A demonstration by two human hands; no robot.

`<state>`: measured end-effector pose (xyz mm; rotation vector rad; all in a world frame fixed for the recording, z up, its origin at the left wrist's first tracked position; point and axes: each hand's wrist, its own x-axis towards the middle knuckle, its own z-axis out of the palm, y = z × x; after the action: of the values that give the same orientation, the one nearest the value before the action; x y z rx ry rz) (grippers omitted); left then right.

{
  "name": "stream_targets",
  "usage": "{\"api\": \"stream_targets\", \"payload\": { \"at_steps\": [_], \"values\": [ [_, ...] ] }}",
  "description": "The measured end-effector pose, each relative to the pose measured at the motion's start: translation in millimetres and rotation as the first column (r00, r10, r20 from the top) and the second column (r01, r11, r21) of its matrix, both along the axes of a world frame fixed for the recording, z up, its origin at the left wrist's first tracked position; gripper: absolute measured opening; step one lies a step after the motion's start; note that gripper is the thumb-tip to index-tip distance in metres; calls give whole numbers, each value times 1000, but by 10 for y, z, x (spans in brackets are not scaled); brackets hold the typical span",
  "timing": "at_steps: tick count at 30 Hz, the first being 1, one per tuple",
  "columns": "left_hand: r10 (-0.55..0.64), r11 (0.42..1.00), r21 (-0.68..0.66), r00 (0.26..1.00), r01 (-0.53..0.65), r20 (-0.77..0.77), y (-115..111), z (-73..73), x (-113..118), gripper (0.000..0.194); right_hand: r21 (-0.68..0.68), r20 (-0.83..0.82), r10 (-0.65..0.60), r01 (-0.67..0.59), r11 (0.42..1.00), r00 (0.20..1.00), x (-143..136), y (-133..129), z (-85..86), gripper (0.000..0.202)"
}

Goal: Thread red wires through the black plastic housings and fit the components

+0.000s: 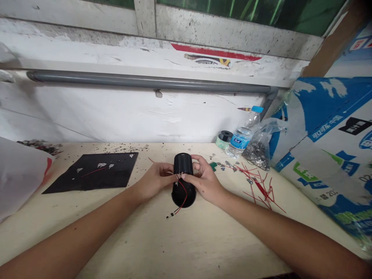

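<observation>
A black plastic cylindrical housing (pixel 183 164) stands between my hands over the table, its open hollow end toward me. My left hand (pixel 158 176) is closed on its left side, thumb pressed at the front. My right hand (pixel 205 178) wraps its right side, and the two thumb tips nearly meet there. Whatever small part sits under the thumbs is too small to make out. A red wire (pixel 186 193) and a black one hang from that spot down past the housing's lower rim, ending in small dark and metal tips (pixel 171 215).
A black sheet (pixel 95 178) with small metal pieces lies left, near a white bag (pixel 20 174). To the right are loose red wires (pixel 261 190), a water bottle (pixel 241 135), a tape roll (pixel 223 138), a bag of metal parts (pixel 257 153) and a large printed carton (pixel 328 147).
</observation>
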<state>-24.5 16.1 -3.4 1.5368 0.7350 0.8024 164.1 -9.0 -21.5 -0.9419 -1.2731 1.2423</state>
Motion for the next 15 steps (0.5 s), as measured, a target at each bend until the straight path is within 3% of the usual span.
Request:
{"api": "stream_targets", "payload": {
  "at_steps": [7,12,15],
  "values": [
    [16,1000,-19,1000,-16,18,34,-54,-8,18,-39,-45,39,-41,998,998,21,22,27,62],
    [51,998,-45,997,-49,54,47,-76,-14,24,-60,-34,78,-80,995,996,31,33,75,29],
    [22,993,-114,991,-7,130,43,-64,-16,25,-82,-1,100,-100,992,995,28,29,84,25]
  ]
}}
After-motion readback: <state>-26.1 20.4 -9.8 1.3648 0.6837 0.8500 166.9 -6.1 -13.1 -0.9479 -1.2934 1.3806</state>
